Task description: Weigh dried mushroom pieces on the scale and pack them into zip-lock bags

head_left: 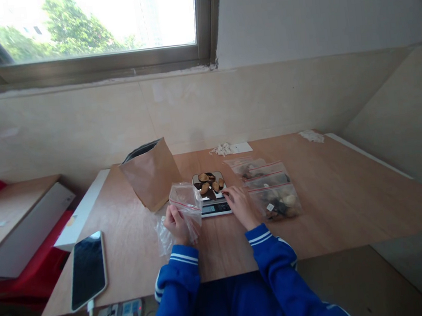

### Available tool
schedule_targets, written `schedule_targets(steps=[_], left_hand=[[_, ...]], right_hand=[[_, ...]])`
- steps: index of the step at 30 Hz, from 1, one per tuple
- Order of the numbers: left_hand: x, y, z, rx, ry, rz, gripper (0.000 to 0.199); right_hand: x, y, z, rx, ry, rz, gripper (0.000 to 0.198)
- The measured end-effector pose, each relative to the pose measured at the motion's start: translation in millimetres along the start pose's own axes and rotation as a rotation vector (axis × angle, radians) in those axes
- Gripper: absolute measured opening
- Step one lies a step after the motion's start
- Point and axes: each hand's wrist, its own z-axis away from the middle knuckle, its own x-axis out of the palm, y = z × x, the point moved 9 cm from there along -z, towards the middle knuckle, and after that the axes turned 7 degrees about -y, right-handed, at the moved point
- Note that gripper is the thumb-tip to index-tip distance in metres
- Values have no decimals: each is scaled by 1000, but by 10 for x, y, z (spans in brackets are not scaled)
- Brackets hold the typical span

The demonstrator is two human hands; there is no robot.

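My left hand [177,226] is closed on a clear zip bag [186,201] with a red seal line, held up in front of the scale. More clear bags [164,237] lie on the table beneath this hand. A small digital scale [216,208] bears several brown and dark dried slices [207,184]. My right hand [239,204] reaches to the right edge of the scale's plate, its fingers pinched together beside the slices. What lies between those fingertips is too small to make out.
Filled zip bags [281,202] lie overlapped right of the scale. A brown paper bag [152,174] stands at back left. A tablet [88,271] on a charging cable lies by the front left edge. White strings [223,149] and a crumpled white piece [312,137] lie near the wall.
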Motion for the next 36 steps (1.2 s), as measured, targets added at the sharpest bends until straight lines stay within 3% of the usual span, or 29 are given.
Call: schedule_targets(steps=[5,8,10,14,20,24,27,34,36], left_hand=[[42,-39,19,6,-52,-3,48],[46,-51,32,15,-70,-8,46],[42,-63,41,8,-73,-5,45],[30,-92,49,-7,-58,41,45],[-10,-99,27,18,-12,66,49],[-27,-80,21,33,4,56,51],[-23,-63,26,38,3,59,51],[-14,-80,25,3,5,85,51],[-20,-108,21,-20,13,94,51]], right_hand=[[-288,-370,-175,99,173,-293,29],[-301,-783,-335,19,95,-413,31],[-270,-897,-382,-15,43,-421,31],[-147,-641,-284,23,44,-277,25],[320,-345,-79,-25,-132,17,22],[368,-299,-110,-9,-153,43,23],[215,-375,-187,-12,-142,-7,20],[-555,-942,-428,-12,96,-385,19],[-593,-1095,-487,-38,58,-502,21]])
